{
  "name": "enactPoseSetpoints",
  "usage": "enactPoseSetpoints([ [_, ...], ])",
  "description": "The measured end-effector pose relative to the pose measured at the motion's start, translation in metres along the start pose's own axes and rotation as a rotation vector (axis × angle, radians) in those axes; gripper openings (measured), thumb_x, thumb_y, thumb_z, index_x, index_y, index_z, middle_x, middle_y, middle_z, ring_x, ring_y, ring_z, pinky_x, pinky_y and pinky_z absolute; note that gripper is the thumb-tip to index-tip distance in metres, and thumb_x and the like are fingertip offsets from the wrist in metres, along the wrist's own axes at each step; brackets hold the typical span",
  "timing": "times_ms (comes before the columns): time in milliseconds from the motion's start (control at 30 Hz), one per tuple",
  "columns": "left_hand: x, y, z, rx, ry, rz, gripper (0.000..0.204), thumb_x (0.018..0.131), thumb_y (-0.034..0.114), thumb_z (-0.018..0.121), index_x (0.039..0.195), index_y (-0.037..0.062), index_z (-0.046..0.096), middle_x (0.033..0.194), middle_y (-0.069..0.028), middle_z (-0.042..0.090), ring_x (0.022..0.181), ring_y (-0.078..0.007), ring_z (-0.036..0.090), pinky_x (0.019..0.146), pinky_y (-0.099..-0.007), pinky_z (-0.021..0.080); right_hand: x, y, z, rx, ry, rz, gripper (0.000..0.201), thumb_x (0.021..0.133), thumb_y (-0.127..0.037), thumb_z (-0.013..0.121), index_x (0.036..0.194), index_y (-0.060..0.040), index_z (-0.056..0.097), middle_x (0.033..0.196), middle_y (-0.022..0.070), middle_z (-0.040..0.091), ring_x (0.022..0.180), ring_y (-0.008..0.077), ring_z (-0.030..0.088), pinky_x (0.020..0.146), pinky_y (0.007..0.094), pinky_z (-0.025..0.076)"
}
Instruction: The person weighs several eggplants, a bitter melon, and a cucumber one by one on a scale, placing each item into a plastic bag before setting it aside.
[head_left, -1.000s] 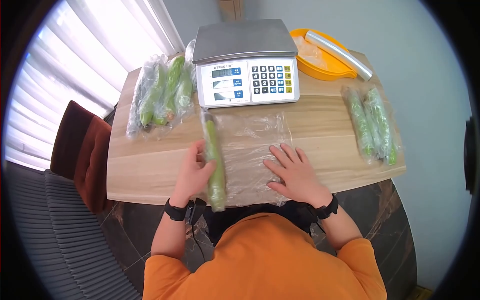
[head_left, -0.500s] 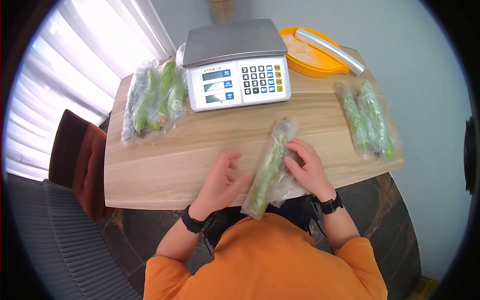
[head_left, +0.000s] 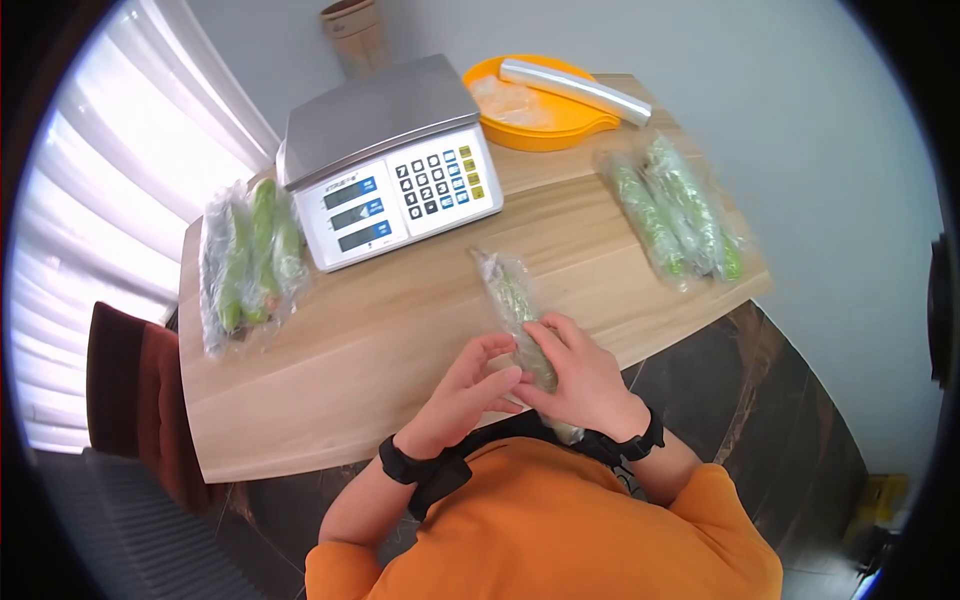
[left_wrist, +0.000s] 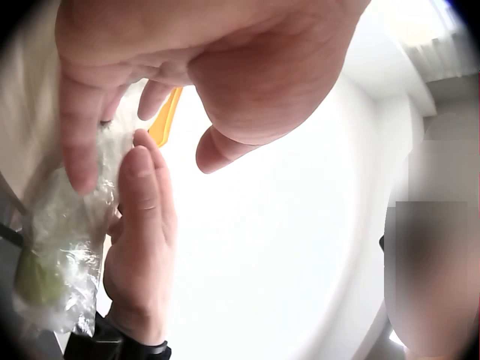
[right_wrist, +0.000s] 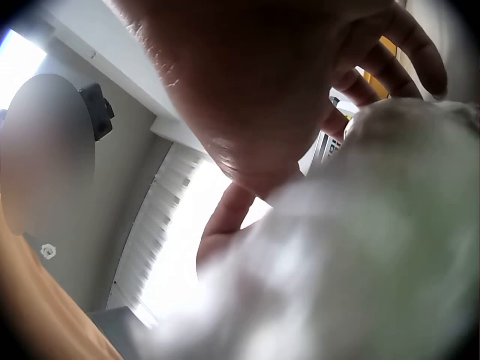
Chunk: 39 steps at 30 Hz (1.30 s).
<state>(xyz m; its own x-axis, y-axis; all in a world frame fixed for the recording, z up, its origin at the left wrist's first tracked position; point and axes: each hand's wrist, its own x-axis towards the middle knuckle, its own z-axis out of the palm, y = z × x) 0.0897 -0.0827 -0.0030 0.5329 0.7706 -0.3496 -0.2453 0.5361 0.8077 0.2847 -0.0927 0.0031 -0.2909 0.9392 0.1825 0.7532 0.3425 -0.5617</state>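
In the head view, a long green vegetable [head_left: 511,292] wrapped in crinkled clear plastic film slants from the table to its front edge. My right hand [head_left: 585,385] lies over its middle, fingers and thumb curved around the roll. From the left, my left hand [head_left: 462,395] reaches the same spot, its fingertips at the film. The left wrist view shows the left thumb standing away from the wrapped vegetable [left_wrist: 45,270]. Blurred film and green fill the lower part of the right wrist view. Part of the vegetable is hidden under the right hand.
A weighing scale [head_left: 400,185] stands at the back left. Several film-wrapped vegetables [head_left: 250,260] lie left of it, others [head_left: 680,210] at the right edge. A yellow basin [head_left: 545,135] carries a film roll [head_left: 575,88]. A red-brown chair [head_left: 140,390] stands at left.
The flat film and vegetable on it have become a wrapped roll, turned and shifted right. Both hands have come together at it. The head view has swung, shifting the scale and basin left.
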Motion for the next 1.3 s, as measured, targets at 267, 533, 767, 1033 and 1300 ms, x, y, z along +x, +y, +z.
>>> enactPoseSetpoints([
  [267,-0.006,0.004,-0.02,0.042,-0.001,0.098,0.038,0.095,0.016,0.056,0.13,0.0049,0.044,0.132,-0.0062,0.047,0.114,-0.0183,0.053,0.087,-0.0314,0.049,0.01,0.067,-0.019,0.759,-0.136,0.272,0.064,0.074,-0.006,0.065,0.135,-0.0067,0.043,0.129,0.0106,0.051,0.116,0.0209,0.052,0.097,0.0323,0.043],
  [533,-0.02,-0.007,-0.071,-0.085,0.209,0.135,0.021,0.096,0.011,0.051,0.116,0.0036,0.052,0.119,-0.0079,0.057,0.098,-0.0178,0.062,0.077,-0.0293,0.054,0.042,0.145,-0.144,-0.032,0.659,0.148,0.054,0.075,0.0,0.061,0.127,-0.0059,0.052,0.124,0.0142,0.056,0.119,0.0276,0.051,0.101,0.0351,0.04],
  [767,-0.02,-0.009,-0.067,-0.05,0.253,0.17,0.018,0.097,0.009,0.048,0.113,0.001,0.053,0.116,-0.0112,0.059,0.094,-0.0189,0.064,0.071,-0.0302,0.057,0.06,0.202,-0.177,-0.344,0.416,0.213,0.049,0.082,-0.001,0.056,0.13,-0.0098,0.05,0.135,0.0164,0.048,0.122,0.0372,0.047,0.1,0.0383,0.042],
  [1033,-0.019,-0.007,-0.069,-0.059,0.229,0.186,0.018,0.097,0.008,0.048,0.111,-0.0001,0.053,0.114,-0.0128,0.06,0.092,-0.0197,0.065,0.071,-0.031,0.058,0.063,0.23,-0.158,-0.178,0.282,0.398,0.053,0.086,-0.027,0.058,0.133,-0.0044,0.048,0.138,0.019,0.047,0.126,0.0357,0.045,0.105,0.0406,0.037],
  [1300,-0.02,-0.007,-0.069,-0.085,0.2,0.166,0.017,0.096,0.008,0.051,0.111,0.0009,0.054,0.113,-0.0112,0.06,0.094,-0.0191,0.064,0.072,-0.0299,0.057,0.069,0.212,-0.147,-0.157,0.062,0.449,0.095,0.071,-0.054,0.07,0.143,-0.0035,0.034,0.139,0.0239,0.044,0.13,0.0373,0.042,0.109,0.0398,0.032],
])
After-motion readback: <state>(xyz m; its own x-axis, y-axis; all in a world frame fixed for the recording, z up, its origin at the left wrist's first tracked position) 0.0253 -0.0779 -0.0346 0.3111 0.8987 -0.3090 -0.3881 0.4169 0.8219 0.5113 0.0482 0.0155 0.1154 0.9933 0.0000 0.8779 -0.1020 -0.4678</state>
